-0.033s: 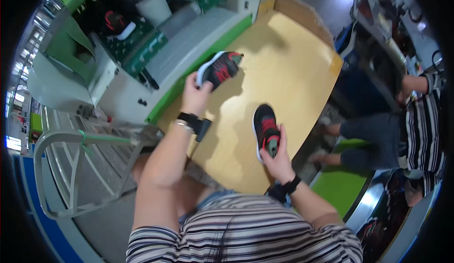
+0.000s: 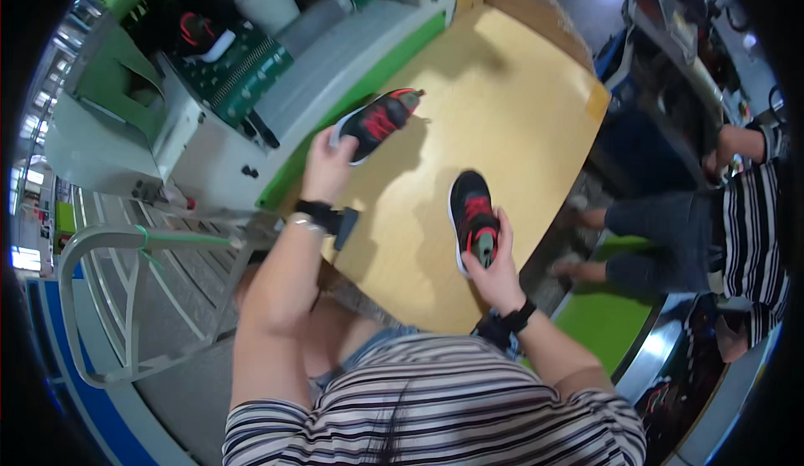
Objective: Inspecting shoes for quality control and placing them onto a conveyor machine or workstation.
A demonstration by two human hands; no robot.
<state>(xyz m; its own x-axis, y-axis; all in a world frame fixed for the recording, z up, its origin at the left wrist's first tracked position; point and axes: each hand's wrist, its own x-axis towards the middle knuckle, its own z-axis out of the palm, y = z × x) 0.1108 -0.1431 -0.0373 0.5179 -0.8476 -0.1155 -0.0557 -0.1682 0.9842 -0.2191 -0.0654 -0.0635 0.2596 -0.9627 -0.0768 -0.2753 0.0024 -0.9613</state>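
My left hand (image 2: 329, 164) is closed on the toe end of a black sneaker (image 2: 378, 125) with red laces and a white sole. That shoe is held at the left side of the wooden table, its heel toward the upper right and its top facing me. A matching sneaker (image 2: 471, 199) is in my right hand (image 2: 496, 272), which grips it around the heel. Its toe points away from me, and a grey-green piece shows in its opening. Both shoes are over the pale wooden table (image 2: 519, 114); whether they touch it I cannot tell.
Along the left runs a machine with a green belt (image 2: 243, 72) carrying another dark shoe (image 2: 201, 32). Cardboard (image 2: 536, 14) edges the table's far end. A metal rack (image 2: 126, 298) stands at the lower left. At the right is another person in a striped shirt (image 2: 749, 223).
My left hand has shifted left and turned its sneaker, so the laces and opening face me more. The right-hand sneaker has moved slightly away from me. Both hands keep their hold.
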